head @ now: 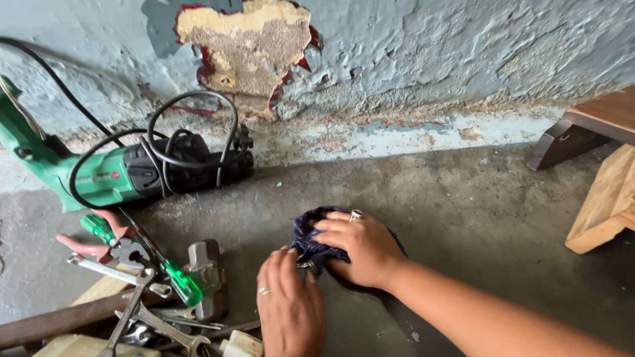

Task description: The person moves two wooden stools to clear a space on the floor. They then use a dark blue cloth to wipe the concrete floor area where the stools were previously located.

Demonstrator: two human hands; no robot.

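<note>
Our left hand nearest, fingers curled, pinching small metal piece at cloth edge. Right hand flat, pressing dark cloth to floor, steadying it. Left of hands: hammer, screwdriver, wrenches. Beyond: green drill by wall.

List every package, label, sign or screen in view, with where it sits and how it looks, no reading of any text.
No packages, signs or screens show.
Power tool: green and black body lying at the wall's foot on the left, with a faint marking on its green side, too small to make out.
Right hand presses a dark blue cloth on the floor; left hand touches its edge. The cloth bears no label.
</note>
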